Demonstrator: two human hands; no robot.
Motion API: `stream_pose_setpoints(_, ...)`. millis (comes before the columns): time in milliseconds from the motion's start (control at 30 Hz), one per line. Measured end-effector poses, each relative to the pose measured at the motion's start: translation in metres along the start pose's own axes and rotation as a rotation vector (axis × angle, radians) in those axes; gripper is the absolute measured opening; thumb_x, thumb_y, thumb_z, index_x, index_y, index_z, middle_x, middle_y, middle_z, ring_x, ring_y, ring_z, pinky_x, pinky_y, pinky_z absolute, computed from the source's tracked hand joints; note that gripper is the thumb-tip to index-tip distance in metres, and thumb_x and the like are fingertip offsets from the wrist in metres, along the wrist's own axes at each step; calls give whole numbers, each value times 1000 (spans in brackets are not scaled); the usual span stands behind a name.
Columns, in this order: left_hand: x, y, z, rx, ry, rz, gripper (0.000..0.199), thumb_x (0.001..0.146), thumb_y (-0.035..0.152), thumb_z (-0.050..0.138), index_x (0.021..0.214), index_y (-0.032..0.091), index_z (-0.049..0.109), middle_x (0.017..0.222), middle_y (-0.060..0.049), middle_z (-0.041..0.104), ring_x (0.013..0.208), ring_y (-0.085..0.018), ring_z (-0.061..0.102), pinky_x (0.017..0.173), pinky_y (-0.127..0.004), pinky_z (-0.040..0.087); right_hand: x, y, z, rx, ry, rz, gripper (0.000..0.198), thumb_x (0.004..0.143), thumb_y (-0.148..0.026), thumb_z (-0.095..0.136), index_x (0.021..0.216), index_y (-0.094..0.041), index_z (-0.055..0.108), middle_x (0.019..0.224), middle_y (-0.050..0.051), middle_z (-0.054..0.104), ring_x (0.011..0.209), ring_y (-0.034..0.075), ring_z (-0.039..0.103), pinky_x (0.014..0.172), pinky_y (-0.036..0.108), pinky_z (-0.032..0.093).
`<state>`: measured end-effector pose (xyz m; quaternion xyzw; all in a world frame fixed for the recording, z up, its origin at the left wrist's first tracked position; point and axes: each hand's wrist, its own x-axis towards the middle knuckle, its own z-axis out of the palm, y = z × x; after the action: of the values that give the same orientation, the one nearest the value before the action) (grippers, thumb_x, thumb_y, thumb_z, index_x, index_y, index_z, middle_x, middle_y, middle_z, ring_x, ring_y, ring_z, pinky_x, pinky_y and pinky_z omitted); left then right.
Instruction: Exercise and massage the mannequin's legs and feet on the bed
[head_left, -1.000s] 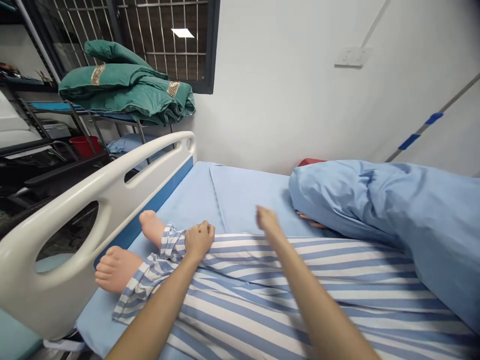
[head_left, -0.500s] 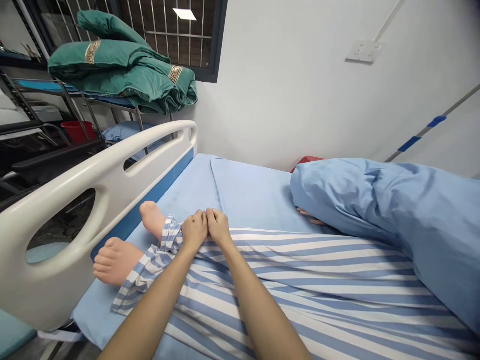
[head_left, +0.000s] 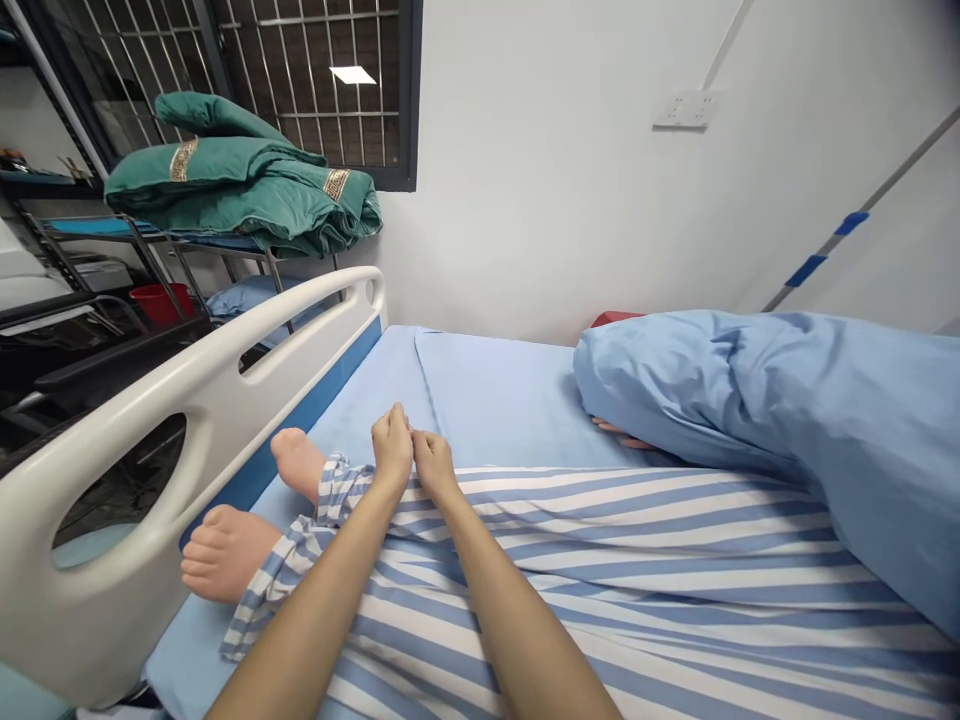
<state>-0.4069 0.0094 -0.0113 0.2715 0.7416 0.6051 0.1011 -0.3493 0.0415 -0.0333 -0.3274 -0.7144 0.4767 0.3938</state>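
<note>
My left hand is closed over the far lower leg of a figure lying on the bed, its thumb side turned up. Close beside it, my right hand is closed too, knuckles upward. Both rest by the far edge of the blue-and-white striped trousers. What the curled fingers hold, if anything, is hidden. The smooth bare feet, one near and one far, look like a manikin's and stick out of the trouser cuffs left of my hands.
A cream footboard closes the bed's left end. Light-blue sheet covers the mattress. A blue quilt lies over the figure at right, some fingers showing beneath it. Folded green quilts sit on a rack by the barred window.
My left hand has rolled so its thumb side faces up, fingers pointing farther away. My right hand stays closed beside it. The camera view has shifted slightly.
</note>
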Motion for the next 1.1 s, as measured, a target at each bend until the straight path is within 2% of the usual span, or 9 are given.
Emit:
stream_pose_setpoints(167,-27,-14,7,362,-7,78,36,87,36,28,64,21,51,63,-1,59,60,-11,50,58,-23,31,1,3,-4,203,48,67,33,78,-38,40,51,-20,33,48,-6,32,50,9,31,47,22,27)
stream_pose_setpoints(333,-33,-15,6,541,-43,87,36,90,34,26,73,22,55,68,-2,64,62,-12,54,58,-24,27,0,4,-5,226,55,79,33,78,-39,42,53,-20,33,50,-6,32,51,9,31,47,22,28)
stream_pose_setpoints(533,-33,-10,6,640,-72,92,37,90,37,24,82,22,56,72,-4,66,65,-14,56,57,-26,24,3,3,-9,98,79,70,33,78,-37,39,51,-20,35,48,-6,33,51,9,32,48,22,27)
stream_pose_setpoints(633,-35,-10,7,709,-98,127,37,90,36,24,83,22,57,76,-5,66,68,-16,57,57,-27,23,10,-9,-28,-154,-33,83,32,76,-30,41,46,-20,39,44,-5,35,49,10,32,49,23,25)
stream_pose_setpoints(733,-36,-11,8,748,-157,162,37,88,38,26,77,23,59,74,-5,66,68,-17,57,55,-27,22,16,-26,-50,-370,-133,0,35,75,-29,43,42,-19,40,41,-5,33,47,9,29,49,24,21)
stream_pose_setpoints(833,-35,-12,10,771,-169,162,37,87,39,29,73,23,60,73,-5,66,69,-18,58,55,-27,23,14,-29,-61,-346,-108,-80,39,80,-34,39,44,-19,36,43,-5,31,47,9,29,49,24,20)
stream_pose_setpoints(967,-34,-13,12,789,-149,146,36,86,37,30,73,24,61,75,-5,67,70,-18,57,57,-27,26,0,-6,-54,-310,-14,-76,38,83,-35,36,48,-20,39,46,-4,36,49,10,33,50,24,22)
stream_pose_setpoints(1100,-34,-14,14,763,-141,163,36,85,37,30,69,23,59,71,-5,65,65,-17,55,55,-26,26,-5,9,-50,-230,-48,-105,38,84,-37,35,50,-20,40,48,-5,38,51,10,34,51,23,23)
